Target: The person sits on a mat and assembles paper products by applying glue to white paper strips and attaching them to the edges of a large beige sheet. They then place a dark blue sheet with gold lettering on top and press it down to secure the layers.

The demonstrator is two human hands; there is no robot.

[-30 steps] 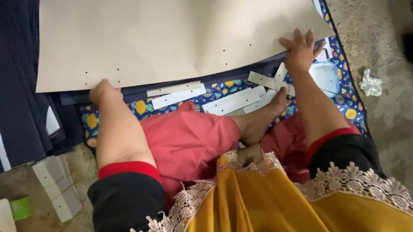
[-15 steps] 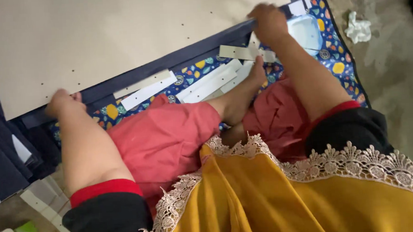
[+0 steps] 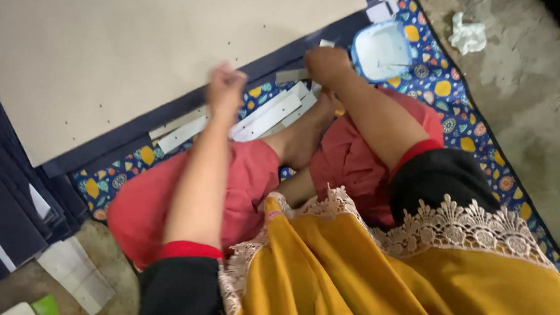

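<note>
Left hand (image 3: 225, 90): in the upper middle of the frame, fingers curled in, blurred; it lies at the lower edge of the beige board (image 3: 147, 56). I cannot tell if it holds something.
Right hand (image 3: 327, 65): right of the left hand, closed like a loose fist, just beside the white strips (image 3: 271, 113); what it holds is not visible.
Beige board: large, fills the upper left of the frame, on a dark blue sheet (image 3: 182, 111).
White strips: a loose pile between both hands, on the patterned mat (image 3: 445, 88).
Blue-rimmed container (image 3: 383, 50): upper right, near the right hand.
Crumpled paper (image 3: 468, 34): on the floor, far upper right.
</note>
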